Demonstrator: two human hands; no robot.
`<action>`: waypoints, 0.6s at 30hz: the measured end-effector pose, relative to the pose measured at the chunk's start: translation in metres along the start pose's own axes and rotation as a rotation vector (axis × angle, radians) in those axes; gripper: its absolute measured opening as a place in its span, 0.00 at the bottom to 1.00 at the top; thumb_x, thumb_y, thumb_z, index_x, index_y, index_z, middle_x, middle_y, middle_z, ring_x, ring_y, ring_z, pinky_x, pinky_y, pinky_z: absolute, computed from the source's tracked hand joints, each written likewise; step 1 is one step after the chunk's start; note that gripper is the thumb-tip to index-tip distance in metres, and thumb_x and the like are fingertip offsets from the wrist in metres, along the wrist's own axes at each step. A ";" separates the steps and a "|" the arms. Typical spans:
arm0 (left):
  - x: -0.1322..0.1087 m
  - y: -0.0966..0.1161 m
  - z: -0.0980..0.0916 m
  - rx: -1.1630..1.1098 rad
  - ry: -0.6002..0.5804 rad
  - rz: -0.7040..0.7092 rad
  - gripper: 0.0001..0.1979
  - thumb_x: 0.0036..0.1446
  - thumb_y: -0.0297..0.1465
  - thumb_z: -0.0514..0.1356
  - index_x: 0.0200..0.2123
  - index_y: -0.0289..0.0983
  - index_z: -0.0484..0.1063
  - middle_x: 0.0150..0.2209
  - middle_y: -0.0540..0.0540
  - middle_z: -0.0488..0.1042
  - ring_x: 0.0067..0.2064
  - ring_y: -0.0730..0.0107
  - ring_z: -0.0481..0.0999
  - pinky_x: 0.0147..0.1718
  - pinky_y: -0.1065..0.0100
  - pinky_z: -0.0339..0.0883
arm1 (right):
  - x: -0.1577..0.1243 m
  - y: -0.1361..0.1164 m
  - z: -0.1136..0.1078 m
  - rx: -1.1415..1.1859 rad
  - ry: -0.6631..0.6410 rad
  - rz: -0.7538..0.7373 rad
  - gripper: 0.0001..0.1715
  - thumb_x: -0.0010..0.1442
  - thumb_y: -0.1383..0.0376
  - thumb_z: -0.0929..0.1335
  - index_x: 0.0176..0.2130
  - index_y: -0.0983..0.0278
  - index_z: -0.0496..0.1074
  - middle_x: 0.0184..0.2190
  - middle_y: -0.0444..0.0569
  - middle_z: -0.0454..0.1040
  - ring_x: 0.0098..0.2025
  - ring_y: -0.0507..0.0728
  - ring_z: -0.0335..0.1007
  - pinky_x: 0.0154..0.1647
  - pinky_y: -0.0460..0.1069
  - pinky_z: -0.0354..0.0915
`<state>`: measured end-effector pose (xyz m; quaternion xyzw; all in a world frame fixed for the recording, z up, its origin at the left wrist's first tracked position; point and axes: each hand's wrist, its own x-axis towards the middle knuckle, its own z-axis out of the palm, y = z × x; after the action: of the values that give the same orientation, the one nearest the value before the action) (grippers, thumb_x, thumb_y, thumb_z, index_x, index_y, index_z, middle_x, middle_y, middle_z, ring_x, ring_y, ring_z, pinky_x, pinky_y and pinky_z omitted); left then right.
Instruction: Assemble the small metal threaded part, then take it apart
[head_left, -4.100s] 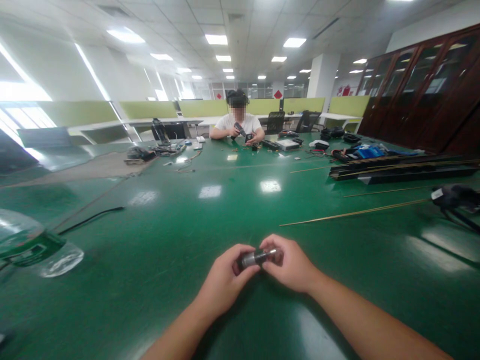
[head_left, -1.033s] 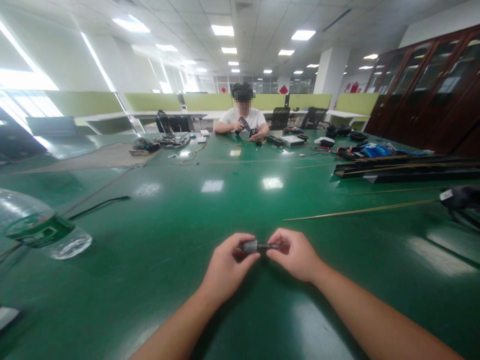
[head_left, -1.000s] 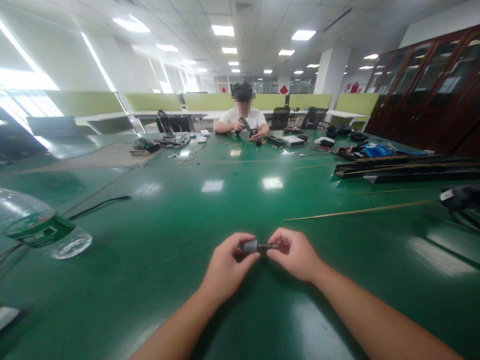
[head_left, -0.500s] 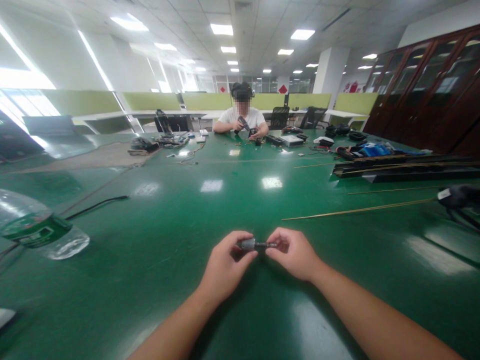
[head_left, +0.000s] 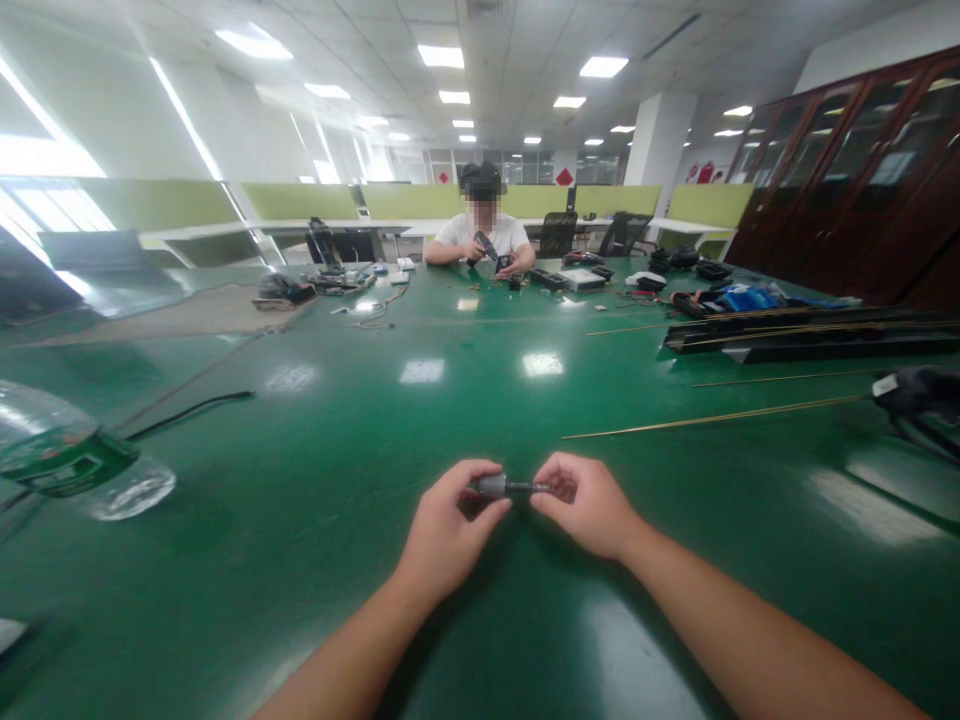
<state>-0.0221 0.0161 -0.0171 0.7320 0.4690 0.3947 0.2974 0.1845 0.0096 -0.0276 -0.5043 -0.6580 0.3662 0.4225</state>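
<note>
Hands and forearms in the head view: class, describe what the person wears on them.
The left hand and right hand are bare: no gloves, no visible ring. The left forearm and right forearm are uncovered to the picture's edge, with no sleeve, watch or bracelet in view.

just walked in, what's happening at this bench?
A person holds a small metal cylinder over the green table, left hand pinching its silver end, right hand on the thin dark shaft sticking out. A plastic bottle lies to the left, a thin brass rod to the right. Across the table another person handles something small.
</note>
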 end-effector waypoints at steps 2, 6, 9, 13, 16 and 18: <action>0.000 0.000 0.000 0.002 0.005 0.001 0.12 0.54 0.31 0.64 0.44 0.42 0.74 0.44 0.49 0.76 0.44 0.66 0.76 0.45 0.63 0.70 | 0.000 0.000 0.000 -0.004 0.003 -0.003 0.04 0.52 0.68 0.71 0.32 0.65 0.72 0.25 0.45 0.74 0.25 0.52 0.68 0.28 0.45 0.62; 0.001 0.000 0.000 -0.002 0.010 0.005 0.12 0.54 0.31 0.64 0.44 0.42 0.74 0.44 0.49 0.76 0.43 0.66 0.77 0.44 0.63 0.71 | 0.000 0.000 -0.001 0.012 0.003 -0.004 0.04 0.52 0.68 0.71 0.32 0.65 0.72 0.25 0.45 0.74 0.25 0.52 0.68 0.28 0.45 0.62; 0.001 0.001 0.000 -0.004 0.017 0.019 0.12 0.54 0.31 0.64 0.43 0.41 0.74 0.44 0.48 0.77 0.43 0.65 0.77 0.44 0.63 0.71 | 0.000 0.000 -0.002 0.002 0.007 -0.007 0.04 0.52 0.68 0.70 0.32 0.65 0.72 0.25 0.45 0.74 0.25 0.52 0.67 0.28 0.45 0.62; 0.000 0.004 -0.001 0.011 0.029 0.041 0.11 0.53 0.31 0.64 0.42 0.40 0.75 0.43 0.46 0.77 0.43 0.63 0.77 0.44 0.62 0.72 | 0.000 -0.001 -0.002 0.004 0.002 -0.017 0.04 0.52 0.69 0.70 0.32 0.65 0.72 0.24 0.44 0.73 0.25 0.51 0.67 0.27 0.45 0.61; 0.000 0.006 -0.002 0.023 0.036 0.047 0.12 0.53 0.31 0.64 0.42 0.39 0.75 0.43 0.45 0.77 0.43 0.63 0.77 0.44 0.61 0.73 | 0.000 -0.002 -0.003 0.002 0.003 -0.018 0.04 0.52 0.69 0.70 0.32 0.65 0.72 0.23 0.43 0.72 0.24 0.51 0.66 0.26 0.45 0.60; 0.000 0.006 -0.002 0.027 0.040 0.047 0.11 0.53 0.31 0.64 0.42 0.39 0.75 0.43 0.45 0.77 0.43 0.62 0.77 0.44 0.60 0.73 | -0.001 -0.002 -0.003 0.001 0.002 -0.019 0.04 0.52 0.69 0.70 0.32 0.65 0.71 0.23 0.43 0.72 0.24 0.51 0.66 0.26 0.45 0.60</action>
<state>-0.0213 0.0140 -0.0108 0.7388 0.4626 0.4097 0.2689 0.1867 0.0087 -0.0251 -0.4981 -0.6623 0.3620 0.4269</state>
